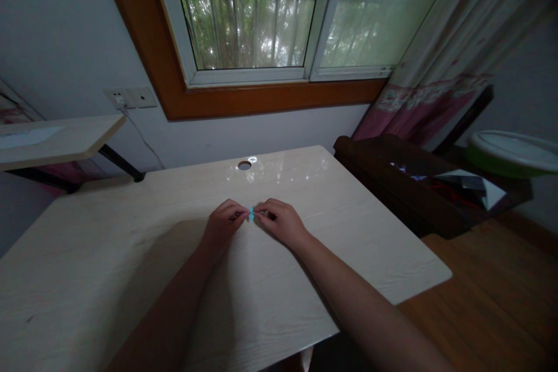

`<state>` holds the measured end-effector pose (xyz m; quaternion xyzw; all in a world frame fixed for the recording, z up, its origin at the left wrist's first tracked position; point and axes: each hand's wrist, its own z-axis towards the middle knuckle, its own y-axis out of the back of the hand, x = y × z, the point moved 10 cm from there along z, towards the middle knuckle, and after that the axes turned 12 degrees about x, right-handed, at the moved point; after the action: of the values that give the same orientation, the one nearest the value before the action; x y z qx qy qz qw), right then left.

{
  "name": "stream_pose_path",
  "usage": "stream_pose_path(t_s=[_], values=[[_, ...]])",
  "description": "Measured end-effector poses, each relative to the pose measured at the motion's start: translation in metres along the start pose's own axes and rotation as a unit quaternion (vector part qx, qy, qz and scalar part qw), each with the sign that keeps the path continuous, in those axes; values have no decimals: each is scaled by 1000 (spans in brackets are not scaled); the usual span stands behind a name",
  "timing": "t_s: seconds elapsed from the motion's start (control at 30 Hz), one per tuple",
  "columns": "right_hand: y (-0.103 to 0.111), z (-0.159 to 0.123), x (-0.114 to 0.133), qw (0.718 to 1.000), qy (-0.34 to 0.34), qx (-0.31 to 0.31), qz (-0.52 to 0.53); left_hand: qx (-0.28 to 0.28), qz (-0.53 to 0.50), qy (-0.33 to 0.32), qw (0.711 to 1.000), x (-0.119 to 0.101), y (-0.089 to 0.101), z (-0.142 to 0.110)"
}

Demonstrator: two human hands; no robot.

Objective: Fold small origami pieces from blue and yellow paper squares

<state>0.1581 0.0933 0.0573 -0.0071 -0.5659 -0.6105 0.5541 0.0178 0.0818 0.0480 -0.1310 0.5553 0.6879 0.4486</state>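
Turquoise small piece (251,213) pinched between left hand (223,222) and right hand (281,222), both closed on it

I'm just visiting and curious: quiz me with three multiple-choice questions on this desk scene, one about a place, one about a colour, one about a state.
1. Where is the round hole in the desk?
A. near the far edge, below the window
B. at the near right corner
C. under the left hand

2. What colour is the small piece between the fingertips?
A. red
B. light blue
C. black

3. How do the hands stand?
A. flat and apart
B. both pinching the small piece together
C. raised off the desk, holding nothing

Answers:
1 A, the hole sits by the desk's far edge, toward the window.
2 B, the small piece looks light blue.
3 B, the left hand and right hand meet at it, fingers closed on it.
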Motion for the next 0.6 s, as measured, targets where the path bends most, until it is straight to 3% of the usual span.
stream_pose_path(t_s=[0.6], values=[[-4, 0, -6, 1000, -13, 15, -11, 9, 37, -1, 999, 1, -4, 0]])
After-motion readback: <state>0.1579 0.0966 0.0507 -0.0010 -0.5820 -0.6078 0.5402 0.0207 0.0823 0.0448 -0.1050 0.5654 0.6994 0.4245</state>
